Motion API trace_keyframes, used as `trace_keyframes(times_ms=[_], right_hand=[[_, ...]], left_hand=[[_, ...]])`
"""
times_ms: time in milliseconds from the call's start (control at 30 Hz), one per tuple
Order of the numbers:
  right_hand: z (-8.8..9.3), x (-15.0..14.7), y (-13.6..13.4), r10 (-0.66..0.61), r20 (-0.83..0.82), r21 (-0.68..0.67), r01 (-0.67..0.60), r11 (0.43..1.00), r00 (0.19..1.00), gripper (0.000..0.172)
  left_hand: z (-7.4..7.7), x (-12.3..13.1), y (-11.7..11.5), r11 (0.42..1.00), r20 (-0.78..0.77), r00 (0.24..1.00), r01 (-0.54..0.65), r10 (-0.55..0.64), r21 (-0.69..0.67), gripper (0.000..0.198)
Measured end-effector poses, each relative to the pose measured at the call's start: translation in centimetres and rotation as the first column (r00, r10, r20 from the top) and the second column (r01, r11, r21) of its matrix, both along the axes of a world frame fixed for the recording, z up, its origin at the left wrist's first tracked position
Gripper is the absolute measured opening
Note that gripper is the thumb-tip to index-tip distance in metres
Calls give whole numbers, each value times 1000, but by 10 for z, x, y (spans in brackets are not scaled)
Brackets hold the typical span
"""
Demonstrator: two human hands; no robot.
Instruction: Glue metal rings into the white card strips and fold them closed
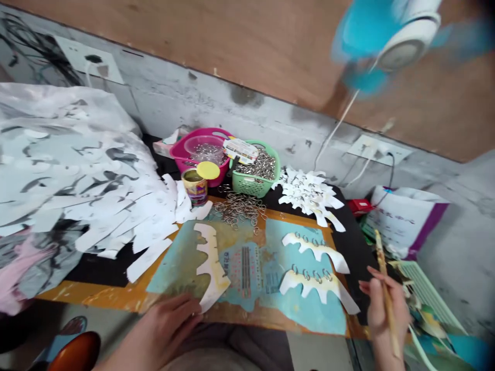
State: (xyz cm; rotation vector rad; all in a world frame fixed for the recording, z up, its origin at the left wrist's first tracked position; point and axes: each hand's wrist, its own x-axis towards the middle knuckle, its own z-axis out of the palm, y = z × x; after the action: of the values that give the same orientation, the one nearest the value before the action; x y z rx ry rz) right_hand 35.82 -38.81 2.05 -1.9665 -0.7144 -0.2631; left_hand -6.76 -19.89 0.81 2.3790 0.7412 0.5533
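My left hand [176,322] is at the near table edge, its fingers closed at the lower tip of a white scalloped paper cutout [211,257]. Yellowish smears mark that piece, which lies on a stained blue sheet [166,281]. In my right hand [389,306], off the right side of the table, is a thin wooden brush [386,299], its smeared tip pointing up. Between the hands lie two more cutouts, an upper one [319,250] and a lower one [317,284], each with several metal rings along its top edge. Loose metal rings [242,208] lie heaped behind the sheet.
Behind stand a pink basket [180,154], a green basket [251,186] of rings and an open tin [195,191]. White cutouts pile up at left [116,206]; a ringed stack [307,190] is at right. A blurred blue fan [402,49] hangs above.
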Motion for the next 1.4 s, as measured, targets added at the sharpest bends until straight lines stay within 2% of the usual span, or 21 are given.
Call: trace_keyframes(times_ms=[33,100,233,300,467,600,700,800,867,933,1000,1100,1167,1233,1300,1400], right_hand=[[-9,2,-11,-21,54,-131,28,991,998,40],[-24,4,-28,-22,128,-251,53,967,992,47],[-42,0,-42,100,2,-252,-96,963,995,47],[-46,-1,-46,127,-73,-218,-140,966,989,46],[-45,15,-61,87,-120,-190,-109,976,989,52],[-44,44,-79,-41,-33,-219,33,975,999,58],[-46,64,-90,-120,87,-264,139,955,989,56],[-49,73,-95,-180,180,-315,230,921,967,54],[-47,69,-93,-222,212,-315,282,906,952,52],[-41,58,-85,-263,226,-256,318,913,938,49],[-31,39,-71,-289,233,-152,328,932,929,46],[-15,7,-45,-302,227,8,309,951,926,40],[-8,-13,-28,-285,194,91,272,958,939,37],[-6,-30,-13,-261,175,175,231,957,949,33],[-10,-43,0,-244,154,241,203,949,958,30],[-22,-56,14,-208,90,291,174,941,974,31]], left_hand=[[6,4,2,999,3,1000,16,-16,-43,18],[18,16,5,994,17,1000,8,-7,-108,18],[34,60,2,976,93,987,-114,132,-186,18],[35,90,-3,973,125,982,-113,140,-203,19],[26,173,-19,983,157,980,-95,120,-159,14],[14,227,-36,993,-2,998,-56,56,-106,10],[6,252,-50,991,-118,993,-15,0,-131,12],[0,258,-66,989,-158,986,33,-56,-142,21],[-1,251,-74,983,-152,976,137,-155,-124,29],[1,237,-75,969,-112,964,233,-241,-84,28],[5,220,-66,968,-75,966,246,-249,-42,22],[12,197,-28,992,-76,990,124,-122,21,15],[15,188,8,996,-158,987,-1,15,91,15],[14,187,44,983,-231,966,-77,115,167,20],[12,190,73,976,-270,951,-99,150,191,20],[5,200,94,978,-335,934,-57,123,200,13]])
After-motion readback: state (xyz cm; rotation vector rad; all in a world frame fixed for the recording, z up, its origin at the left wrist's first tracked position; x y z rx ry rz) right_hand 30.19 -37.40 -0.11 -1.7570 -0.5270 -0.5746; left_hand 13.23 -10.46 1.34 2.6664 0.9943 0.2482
